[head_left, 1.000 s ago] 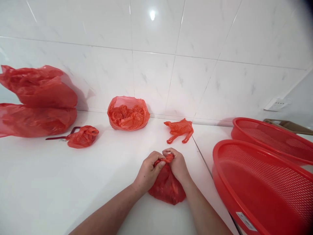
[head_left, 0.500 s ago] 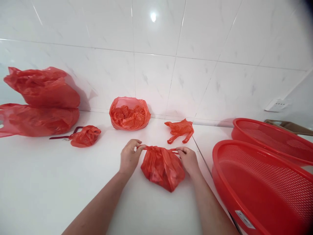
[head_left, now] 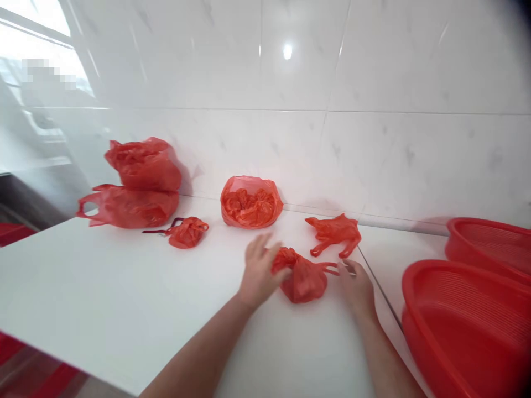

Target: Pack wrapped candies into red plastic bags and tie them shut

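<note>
A red plastic bag (head_left: 306, 281) with something inside lies on the white table, its neck gathered and its contents hidden. My right hand (head_left: 357, 283) pinches the bag's stretched handle at the right. My left hand (head_left: 260, 271), slightly blurred, is at the bag's left side with fingers spread, its thumb overlapping the bag; whether it touches the plastic is hard to tell. Just behind my right hand lies a flat, crumpled red plastic bag (head_left: 337, 232) with two handles.
Against the tiled wall stands an open red bag (head_left: 251, 207) of crumpled plastic. Farther left are a small tied bag (head_left: 188, 232) beside a dark red strap and two large stacked red bags (head_left: 136, 205). Red perforated baskets (head_left: 431, 271) stand at the right. The white table (head_left: 124, 287) ends at the left.
The view has swung left. My left hand has let go of the bag's left handle and its fingers have spread. The bag's top has bunched up; my right hand keeps the right handle.
</note>
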The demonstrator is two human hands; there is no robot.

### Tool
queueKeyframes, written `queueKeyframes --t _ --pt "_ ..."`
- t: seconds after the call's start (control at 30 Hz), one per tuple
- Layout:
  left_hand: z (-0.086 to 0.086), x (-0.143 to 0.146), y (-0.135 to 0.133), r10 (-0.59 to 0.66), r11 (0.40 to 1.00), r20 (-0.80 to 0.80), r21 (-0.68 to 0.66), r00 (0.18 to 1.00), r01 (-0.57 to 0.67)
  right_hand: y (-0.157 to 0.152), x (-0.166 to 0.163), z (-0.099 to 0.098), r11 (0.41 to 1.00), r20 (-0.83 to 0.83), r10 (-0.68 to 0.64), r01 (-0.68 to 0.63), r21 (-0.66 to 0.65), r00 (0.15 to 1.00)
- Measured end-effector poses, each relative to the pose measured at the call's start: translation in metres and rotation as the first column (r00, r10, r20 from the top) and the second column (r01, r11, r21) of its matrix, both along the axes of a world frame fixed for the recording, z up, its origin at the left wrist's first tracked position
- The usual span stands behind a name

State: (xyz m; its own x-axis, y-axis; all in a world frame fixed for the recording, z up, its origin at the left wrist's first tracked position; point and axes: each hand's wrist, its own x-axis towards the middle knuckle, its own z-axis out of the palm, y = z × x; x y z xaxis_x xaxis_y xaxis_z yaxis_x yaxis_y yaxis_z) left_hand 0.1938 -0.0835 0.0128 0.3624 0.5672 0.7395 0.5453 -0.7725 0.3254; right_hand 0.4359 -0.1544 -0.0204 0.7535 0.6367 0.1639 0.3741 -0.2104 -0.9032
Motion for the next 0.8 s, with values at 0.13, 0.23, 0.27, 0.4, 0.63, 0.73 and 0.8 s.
queueKeyframes --t 0.13,0.23,0.27,0.4,0.63,0.73,0.8 --pt "-0.006 0.013 -0.014 -0.247 0.962 -0.377 -0.206 0.893 0.179 0.002 0.007 -0.007 0.999 0.025 0.014 -0.013 -0.038 1.000" --pt "-0.011 0.001 -0.012 -0.289 0.932 -0.380 -0.323 0.879 0.167 0.001 0.009 -0.008 0.999 0.029 0.022 -0.021 -0.034 0.999" --pt "-0.013 -0.009 -0.010 -0.278 0.932 -0.358 -0.326 0.892 0.159 0.000 0.008 -0.008 0.999 0.045 0.020 -0.019 -0.032 0.999" --pt "-0.018 -0.072 0.006 -0.192 0.951 -0.326 -0.296 0.926 0.093 0.004 0.001 -0.006 0.999 0.146 -0.035 0.038 -0.021 0.989" --pt "-0.012 -0.170 0.040 0.392 0.915 -0.355 0.053 0.849 -0.400 0.023 -0.004 -0.006 0.993 0.332 -0.120 0.118 0.027 0.936" --pt "-0.002 -0.155 0.034 0.359 0.933 -0.283 0.124 0.889 -0.337 0.028 0.001 -0.011 0.995 0.341 -0.073 0.092 -0.040 0.937" --pt "-0.001 -0.127 0.025 0.203 0.979 -0.278 0.088 0.939 -0.185 0.030 0.003 -0.014 0.998 0.368 -0.010 0.033 -0.056 0.930"
